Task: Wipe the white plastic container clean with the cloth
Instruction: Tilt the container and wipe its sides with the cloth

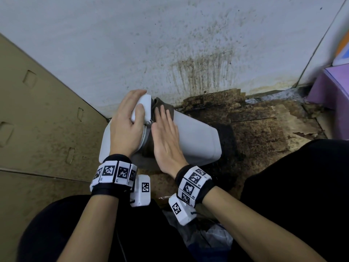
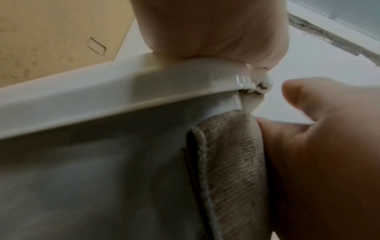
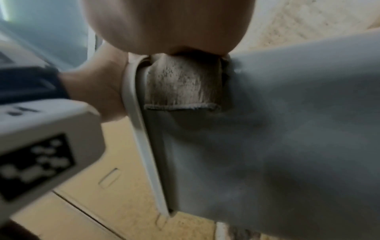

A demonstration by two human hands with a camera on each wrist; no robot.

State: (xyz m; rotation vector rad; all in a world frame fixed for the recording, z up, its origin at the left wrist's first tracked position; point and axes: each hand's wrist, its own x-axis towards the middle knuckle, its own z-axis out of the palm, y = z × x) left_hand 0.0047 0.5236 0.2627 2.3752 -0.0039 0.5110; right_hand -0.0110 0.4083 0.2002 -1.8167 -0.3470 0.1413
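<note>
The white container (image 1: pixel 196 137) is lying on its side on the dirty floor (image 1: pixel 264 133), right up against the stained wall (image 1: pixel 170 44), with its rim end pointed left. The cloth (image 1: pixel 163 105), brownish and already pretty grubby, is pressed onto the upper side wall just beside the rim (image 2: pixel 123 97). So the wiping looks properly under way, probably somewhere in the middle; the side that can be seen looks fairly clean, though a bit of grime can still be made out at the rim's corner in the left wrist view. The inside and the underside can't be seen, so those can't be judged and are likely still to be done.

The rim end is gripped by the left hand (image 1: pixel 128 121), fingers curled round the edge, which keeps the thing steady. The cloth is held down flat by the right hand (image 1: pixel 166 142), fingers straight, not clenched. A cardboard box (image 1: pixel 37 114) is seen off to the left.
</note>
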